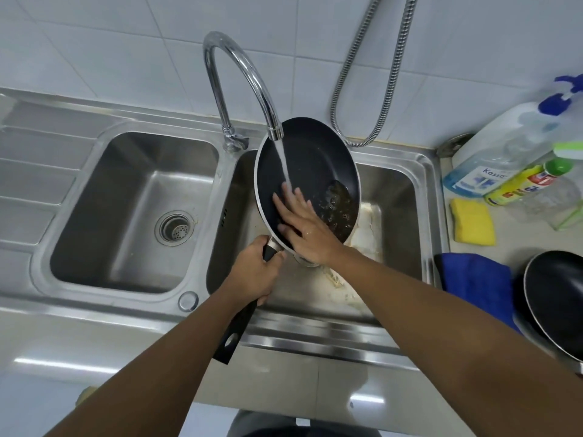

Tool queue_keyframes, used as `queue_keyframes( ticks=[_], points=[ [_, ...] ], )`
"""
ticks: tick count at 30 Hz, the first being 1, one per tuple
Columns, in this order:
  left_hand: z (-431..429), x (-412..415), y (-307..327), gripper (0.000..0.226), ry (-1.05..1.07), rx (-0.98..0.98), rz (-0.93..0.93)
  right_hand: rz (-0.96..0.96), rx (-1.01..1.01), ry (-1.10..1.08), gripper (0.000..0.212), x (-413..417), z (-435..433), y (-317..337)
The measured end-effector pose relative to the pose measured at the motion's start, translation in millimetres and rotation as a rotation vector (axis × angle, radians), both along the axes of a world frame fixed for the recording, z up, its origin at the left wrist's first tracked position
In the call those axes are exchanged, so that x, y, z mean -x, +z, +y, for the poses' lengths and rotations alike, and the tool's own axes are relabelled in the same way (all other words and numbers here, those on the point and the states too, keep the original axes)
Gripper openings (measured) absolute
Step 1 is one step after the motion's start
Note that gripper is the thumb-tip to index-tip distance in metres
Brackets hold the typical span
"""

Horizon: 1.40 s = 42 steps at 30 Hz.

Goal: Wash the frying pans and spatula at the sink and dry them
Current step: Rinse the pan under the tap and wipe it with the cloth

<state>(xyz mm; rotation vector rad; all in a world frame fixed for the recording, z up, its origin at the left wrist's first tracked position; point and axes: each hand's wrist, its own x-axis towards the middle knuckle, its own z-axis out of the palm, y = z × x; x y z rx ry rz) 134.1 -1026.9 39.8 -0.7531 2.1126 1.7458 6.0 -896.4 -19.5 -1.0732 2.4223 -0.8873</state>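
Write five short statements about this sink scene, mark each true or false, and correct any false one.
1. Water from the tap runs onto the frying pan. True.
2. The left hand grips the pan's handle. True.
3. The right hand scrubs with the yellow sponge. False: the hand lies bare, fingers straight, inside the pan; the sponge lies on the counter.
4. The pan is held over the left basin. False: it is over the right basin.
5. A second frying pan sits to the right of the sink. True.
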Motion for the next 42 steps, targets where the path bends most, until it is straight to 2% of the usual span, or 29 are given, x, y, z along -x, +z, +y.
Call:
queue_keyframes(
  ticks=[5,13,15,20,23,26,28,30,31,33,38,40,42],
  points=[
    [5.5,4.2,5.0,0.018,0.005,0.002,0.022,-0.221,-0.13,-0.453,0.064,1.1,10.3,-2.1],
    [1.4,-0.7,7.3,0.012,-0.006,-0.025,0.037,-0.262,-0.036,-0.678,0.065,54.6,-22.1,19.4],
    [1.8,-5.6,7.3,0.012,-0.023,-0.027,0.033,-0.21,-0.003,-0.622,0.062,64.5,-33.4,30.9],
    [3.2,-5.1,3.6,0.009,-0.05,0.019,0.028,0.016,0.122,-0.267,0.065,38.2,-55.8,37.3],
    [1.6,-2.7,3.4,0.009,-0.036,0.03,0.036,0.137,0.036,-0.106,0.06,28.0,-42.4,27.0],
    [-0.1,-0.7,4.5,0.008,-0.061,0.011,0.051,0.252,-0.022,-0.077,0.059,39.4,-29.1,28.4],
    [0.3,-0.8,4.7,0.01,-0.062,0.005,0.058,0.187,-0.023,-0.259,0.062,49.1,-23.1,26.5],
    [1.3,-2.3,4.3,0.014,-0.056,0.009,0.068,-0.014,-0.042,-0.549,0.066,62.9,-16.4,22.4],
    [1.3,-3.3,4.7,0.016,-0.054,0.013,0.071,-0.094,-0.067,-0.616,0.068,66.2,-12.9,21.4],
    [0.8,-4.6,5.0,0.016,-0.041,0.009,0.062,-0.163,-0.101,-0.588,0.071,58.1,-9.3,20.6],
    [-3.1,-2.5,4.3,0.016,0.008,0.028,0.051,-0.32,-0.155,-0.352,0.074,4.1,-8.2,8.5],
    [-7.4,-5.0,1.2,0.02,0.037,0.021,0.027,-0.269,-0.21,-0.289,0.07,6.3,2.4,6.8],
    [-11.9,-10.8,-1.0,0.02,0.053,0.009,0.004,-0.125,-0.2,-0.333,0.054,26.4,8.4,16.1]
  ],
)
